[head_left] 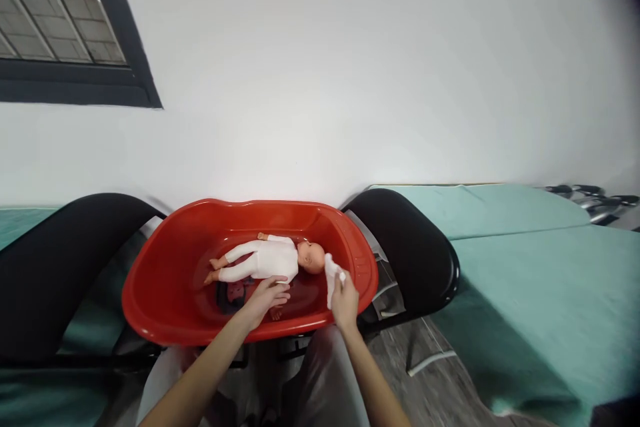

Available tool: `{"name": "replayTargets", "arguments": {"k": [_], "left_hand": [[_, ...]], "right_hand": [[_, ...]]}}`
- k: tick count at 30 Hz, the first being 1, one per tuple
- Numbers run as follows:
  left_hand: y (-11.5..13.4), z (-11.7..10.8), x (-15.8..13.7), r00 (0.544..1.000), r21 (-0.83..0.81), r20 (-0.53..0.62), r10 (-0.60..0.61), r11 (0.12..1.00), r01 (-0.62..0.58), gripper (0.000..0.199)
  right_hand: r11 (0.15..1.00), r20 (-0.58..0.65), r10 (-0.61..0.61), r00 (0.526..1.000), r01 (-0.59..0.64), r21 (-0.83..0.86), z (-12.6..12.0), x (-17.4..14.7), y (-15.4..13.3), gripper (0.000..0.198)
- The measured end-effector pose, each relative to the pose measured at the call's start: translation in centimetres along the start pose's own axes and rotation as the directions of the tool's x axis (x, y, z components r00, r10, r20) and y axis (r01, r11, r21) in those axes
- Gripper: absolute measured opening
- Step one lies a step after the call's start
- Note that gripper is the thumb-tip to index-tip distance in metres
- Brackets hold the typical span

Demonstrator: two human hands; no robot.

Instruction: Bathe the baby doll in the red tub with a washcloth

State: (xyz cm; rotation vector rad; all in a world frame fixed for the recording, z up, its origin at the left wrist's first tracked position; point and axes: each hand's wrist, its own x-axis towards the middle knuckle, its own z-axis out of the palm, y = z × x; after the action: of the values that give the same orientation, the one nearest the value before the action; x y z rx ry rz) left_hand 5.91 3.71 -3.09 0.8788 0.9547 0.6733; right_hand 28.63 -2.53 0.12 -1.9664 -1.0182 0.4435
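A baby doll [265, 259] in a white suit lies on its back in a red plastic tub [165, 307], head to the right. My left hand [267, 299] rests on the doll's near side, by its arm, fingers spread. My right hand [345, 300] holds a small white cloth [332, 275] just right of the doll's head, above the tub's near right rim.
The tub sits across two black chairs [415, 253] in front of a white wall. A bed with a teal sheet [525, 280] stands to the right, with another teal surface [15, 227] on the left. A dark-framed window [60, 27] is at upper left. My knees are below the tub.
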Motion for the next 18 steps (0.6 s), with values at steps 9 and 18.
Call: {"name": "replayTargets", "arguments": {"k": [9,18], "left_hand": [[1.5,3.8,17.1,0.926,0.660,0.054,0.373,0.682,-0.313,0.055],[-1.9,2.4,23.2,0.953,0.423,0.235,0.190,0.863,-0.276,0.120]], "right_hand": [[0.824,0.363,0.023,0.932,0.188,-0.535,1.1,-1.7,-0.4,0.025],[0.868,0.327,0.017,0.945,0.148,-0.473,1.8,-1.7,0.9,0.030]]}}
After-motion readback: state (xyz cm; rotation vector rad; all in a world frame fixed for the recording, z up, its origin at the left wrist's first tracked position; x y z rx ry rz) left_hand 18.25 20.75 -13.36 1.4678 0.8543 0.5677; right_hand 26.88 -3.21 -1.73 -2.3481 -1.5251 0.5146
